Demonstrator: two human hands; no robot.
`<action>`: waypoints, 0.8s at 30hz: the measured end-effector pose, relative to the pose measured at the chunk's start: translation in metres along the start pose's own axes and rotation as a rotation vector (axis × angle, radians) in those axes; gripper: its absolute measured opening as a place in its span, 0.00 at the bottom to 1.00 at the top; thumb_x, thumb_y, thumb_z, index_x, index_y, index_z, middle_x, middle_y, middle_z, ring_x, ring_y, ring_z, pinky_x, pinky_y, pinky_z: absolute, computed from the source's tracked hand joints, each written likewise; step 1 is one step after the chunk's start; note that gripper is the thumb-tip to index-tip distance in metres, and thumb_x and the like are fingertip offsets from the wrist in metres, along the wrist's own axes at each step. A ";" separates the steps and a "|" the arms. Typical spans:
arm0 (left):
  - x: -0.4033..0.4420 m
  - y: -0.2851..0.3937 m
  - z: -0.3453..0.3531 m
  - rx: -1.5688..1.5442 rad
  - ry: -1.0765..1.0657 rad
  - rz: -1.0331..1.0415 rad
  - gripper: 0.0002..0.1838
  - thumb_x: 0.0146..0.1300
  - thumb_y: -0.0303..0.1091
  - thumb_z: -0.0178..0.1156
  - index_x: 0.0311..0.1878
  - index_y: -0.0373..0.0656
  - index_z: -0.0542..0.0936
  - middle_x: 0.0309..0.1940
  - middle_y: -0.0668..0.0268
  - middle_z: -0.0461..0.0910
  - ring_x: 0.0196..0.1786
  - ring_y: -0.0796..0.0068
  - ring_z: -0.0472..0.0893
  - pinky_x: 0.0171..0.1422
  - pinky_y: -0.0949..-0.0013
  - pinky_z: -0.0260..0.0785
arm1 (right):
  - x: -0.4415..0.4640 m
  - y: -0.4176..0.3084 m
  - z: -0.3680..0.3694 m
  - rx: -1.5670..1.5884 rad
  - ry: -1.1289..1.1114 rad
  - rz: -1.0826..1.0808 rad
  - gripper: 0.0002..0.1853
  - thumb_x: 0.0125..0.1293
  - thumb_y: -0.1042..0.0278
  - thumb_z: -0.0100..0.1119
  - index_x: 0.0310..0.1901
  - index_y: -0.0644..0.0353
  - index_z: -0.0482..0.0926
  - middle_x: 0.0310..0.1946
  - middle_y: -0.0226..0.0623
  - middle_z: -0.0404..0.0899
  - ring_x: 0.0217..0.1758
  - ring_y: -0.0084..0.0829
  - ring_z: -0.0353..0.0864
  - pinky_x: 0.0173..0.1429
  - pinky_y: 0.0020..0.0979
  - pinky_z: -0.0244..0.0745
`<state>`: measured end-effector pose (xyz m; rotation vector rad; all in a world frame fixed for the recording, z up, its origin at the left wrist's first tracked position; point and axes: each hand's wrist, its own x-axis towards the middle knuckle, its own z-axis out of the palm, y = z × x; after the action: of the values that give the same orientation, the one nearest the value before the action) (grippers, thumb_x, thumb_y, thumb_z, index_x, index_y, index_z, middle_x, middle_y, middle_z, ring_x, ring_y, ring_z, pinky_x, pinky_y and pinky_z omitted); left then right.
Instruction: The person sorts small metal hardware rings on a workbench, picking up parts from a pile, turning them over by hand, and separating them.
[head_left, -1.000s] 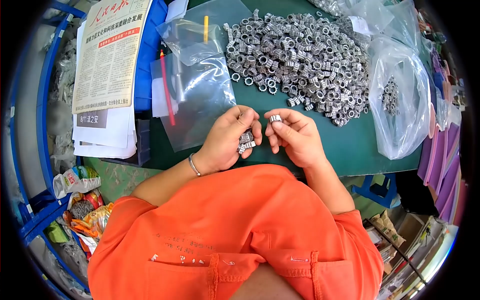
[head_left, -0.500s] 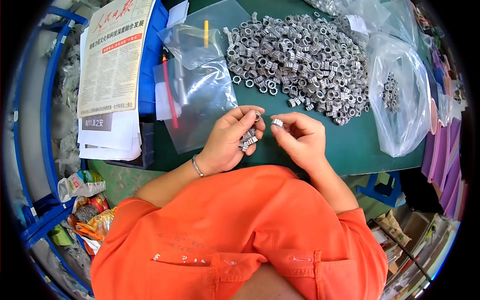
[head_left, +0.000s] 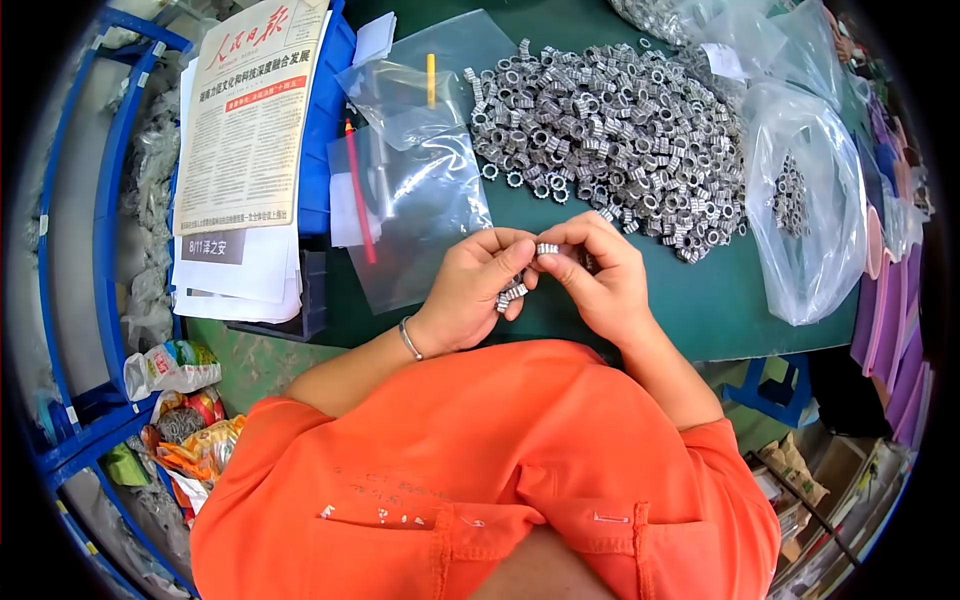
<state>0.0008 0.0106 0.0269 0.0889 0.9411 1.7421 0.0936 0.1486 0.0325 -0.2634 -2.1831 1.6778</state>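
Several small ribbed metal rings [head_left: 511,293] are held in the curled fingers of my left hand [head_left: 468,290], partly hidden by the palm. My right hand [head_left: 607,277] pinches one metal ring [head_left: 547,249] between thumb and forefinger. The fingertips of both hands meet or nearly meet around that ring. Beyond the hands, a large heap of similar metal rings [head_left: 610,130] lies on the green table [head_left: 400,328].
Clear plastic bags [head_left: 420,200] lie at the left with a red pen [head_left: 358,190] and a yellow stick [head_left: 431,80]. A newspaper [head_left: 245,130] rests over a blue bin [head_left: 318,150]. At the right is a clear bag [head_left: 815,240] holding some rings.
My right hand has moved left with its ring, up to my left hand. My left thumb now lies nearer that ring. The whole view has shifted slightly.
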 end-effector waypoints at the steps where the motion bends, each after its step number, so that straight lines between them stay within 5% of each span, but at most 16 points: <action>1: 0.000 0.000 0.001 0.019 0.017 -0.001 0.11 0.64 0.34 0.53 0.43 0.36 0.73 0.30 0.67 0.75 0.28 0.85 0.72 0.22 0.82 0.64 | -0.001 -0.001 -0.001 0.000 0.000 0.001 0.08 0.56 0.77 0.59 0.39 0.64 0.76 0.26 0.29 0.72 0.24 0.17 0.68 0.29 0.19 0.64; 4: 0.000 0.000 0.001 0.051 0.057 0.018 0.11 0.63 0.32 0.54 0.44 0.35 0.75 0.31 0.68 0.75 0.29 0.84 0.72 0.23 0.82 0.65 | -0.004 0.003 -0.006 0.688 0.009 0.417 0.08 0.62 0.74 0.55 0.41 0.67 0.73 0.31 0.32 0.76 0.23 0.15 0.67 0.25 0.16 0.62; 24: 0.000 0.003 0.004 -0.030 0.073 -0.005 0.10 0.61 0.29 0.55 0.45 0.36 0.72 0.32 0.63 0.76 0.29 0.82 0.73 0.24 0.82 0.65 | -0.007 -0.001 -0.009 1.075 0.005 0.527 0.09 0.63 0.74 0.51 0.44 0.66 0.72 0.30 0.37 0.75 0.20 0.15 0.62 0.21 0.16 0.59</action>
<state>-0.0001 0.0120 0.0316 0.0036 0.9668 1.7639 0.1043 0.1541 0.0340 -0.5351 -0.9577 2.8249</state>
